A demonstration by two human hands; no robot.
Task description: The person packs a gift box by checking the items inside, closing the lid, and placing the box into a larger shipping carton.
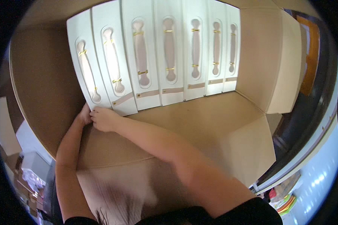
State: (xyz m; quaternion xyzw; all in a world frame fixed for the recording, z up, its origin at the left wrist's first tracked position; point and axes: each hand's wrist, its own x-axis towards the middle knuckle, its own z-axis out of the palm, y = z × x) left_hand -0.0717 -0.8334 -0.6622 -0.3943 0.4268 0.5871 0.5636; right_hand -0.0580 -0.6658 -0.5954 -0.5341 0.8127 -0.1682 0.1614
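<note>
Several tall white boxes stand side by side inside a large open cardboard carton [202, 112]. Each bears a long rounded inset with a pale strip and gold-coloured bands. Both hands are at the lower end of the leftmost white box [83, 64], near the carton's left wall. My left hand [86, 114] is at its lower left edge, the fingers partly hidden behind it. My right hand [103, 119] lies over its lower corner with bent fingers, beside the second white box [124, 71]. Whether either hand grips the box is hard to tell.
The carton's side wall [259, 56] and folded flap [288, 62] rise at the right. Its left wall [45, 84] is close to my left arm. Beyond the carton, a grey bin [36, 166] with clear plastic is at the lower left and colourful items [287, 204] at the lower right.
</note>
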